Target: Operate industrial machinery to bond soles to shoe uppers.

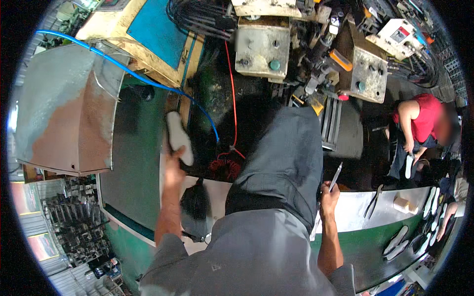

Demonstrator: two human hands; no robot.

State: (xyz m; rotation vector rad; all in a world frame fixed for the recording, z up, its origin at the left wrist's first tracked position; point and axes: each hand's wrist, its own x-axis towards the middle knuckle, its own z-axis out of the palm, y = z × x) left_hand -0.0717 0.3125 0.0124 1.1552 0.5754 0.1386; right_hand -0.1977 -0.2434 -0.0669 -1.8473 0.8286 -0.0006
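My left hand (pixel 174 170) is out to the left over the edge of the green conveyor, slightly blurred. Its fingers grip the lower end of a pale shoe sole (pixel 177 132), which points away from me. Close to my right thigh, my right hand (pixel 329 198) is closed round a slim silver tool (pixel 336 174) with a pointed tip. Whether that is a knife or a pen-like trimmer, I cannot tell. A dark bag-like thing (pixel 196 202) lies on the metal ledge beside my left forearm.
A green conveyor belt (pixel 133 148) runs under a metal hood (pixel 74 108). Grimy control boxes (pixel 261 49) stand ahead. Tongs (pixel 374 202) and a pale block (pixel 405 205) lie on the right ledge (pixel 355 209), near several soles (pixel 395 241). A person in red (pixel 424 118) handles a white sole.
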